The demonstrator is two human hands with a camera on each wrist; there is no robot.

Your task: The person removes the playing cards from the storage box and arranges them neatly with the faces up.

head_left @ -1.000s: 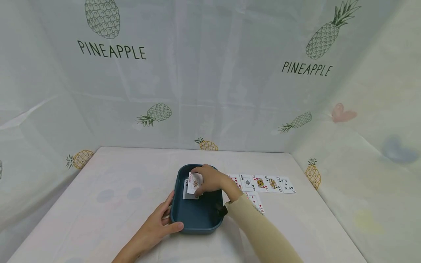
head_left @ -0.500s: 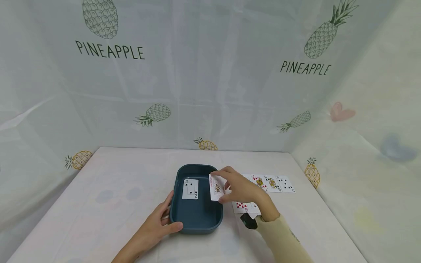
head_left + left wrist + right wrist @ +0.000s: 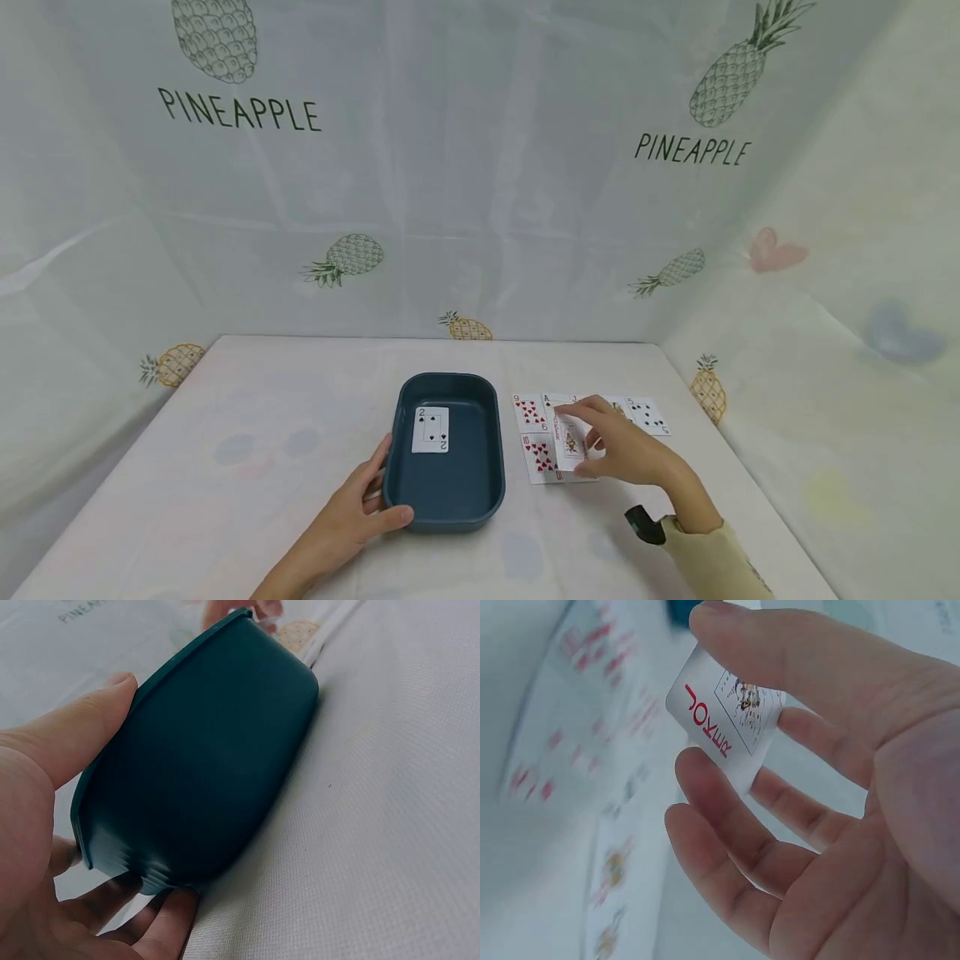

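Note:
My right hand (image 3: 626, 446) pinches a joker card (image 3: 570, 443) by its edges, above two rows of face-up playing cards on the table. In the right wrist view red JOKER lettering shows on the card (image 3: 716, 724), with the thumb at one edge. My left hand (image 3: 352, 508) grips the left front side of a dark blue tray (image 3: 450, 496), thumb at the rim and fingers against the outer wall. A two of spades (image 3: 431, 430) lies face up inside the tray.
The far row holds a nine of hearts (image 3: 530, 413) and several more cards, ending in a five (image 3: 648, 416) at the right. A ten of hearts (image 3: 538, 457) lies in the near row, partly covered from view. A pineapple-printed cloth (image 3: 480, 167) hangs behind the table.
My right hand has lifted the joker out of the tray and carried it right, over the laid-out cards. The two of spades stays in the tray; my left hand keeps its grip.

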